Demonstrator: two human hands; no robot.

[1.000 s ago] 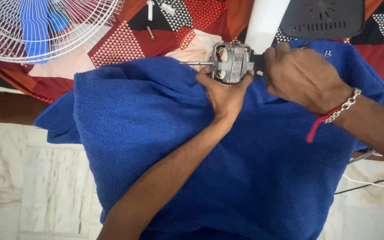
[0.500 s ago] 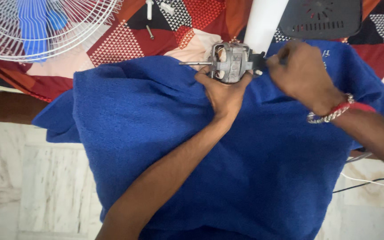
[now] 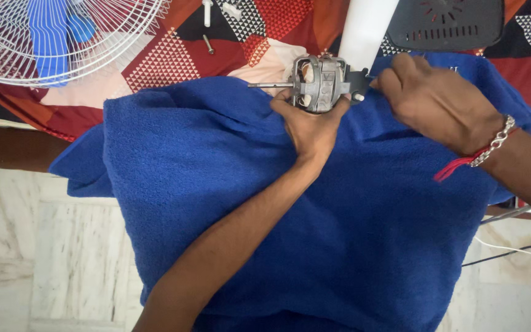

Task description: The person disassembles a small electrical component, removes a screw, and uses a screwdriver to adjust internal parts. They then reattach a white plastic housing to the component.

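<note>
Head view: one grey fan motor [image 3: 322,83], left hand [image 3: 310,126] gripping it, right hand [image 3: 437,101] pinching its rear on one blue towel [image 3: 351,246].

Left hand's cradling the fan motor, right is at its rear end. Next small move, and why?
Probably keep the left hand gripping the fan motor steady while the right hand works the small dark part at the rear. The motor lies on soft blue towel, with its shaft pointing left, unsupported, so it could likely roll or twist if released.
</note>
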